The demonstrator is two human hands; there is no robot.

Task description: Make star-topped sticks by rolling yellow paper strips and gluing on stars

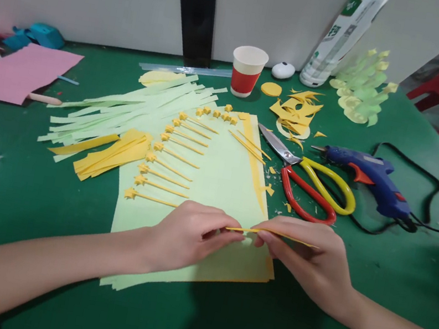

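Observation:
Between my two hands stretches a narrow yellow paper strip (249, 230). My left hand (190, 234) pinches its left end, and my right hand (312, 261) grips it further along, with its tail lying across the fingers. Both are just above a stack of pale green paper sheets (203, 212) with some yellow edges showing. On the stack lies a row of several yellow paper stars on thin sticks (171, 162). Small loose yellow stars (216, 113) sit at its top edge, and thin yellow sticks (248, 148) lie to their right.
Scissors (305, 179) and a blue glue gun (372, 179) with a black cord lie right. Green strips (128, 107) and yellow strips (114, 155) lie left. Behind stand a paper cup (246, 72), yellow scraps (297, 113), a phone (196, 14) and a paper plant (361, 93).

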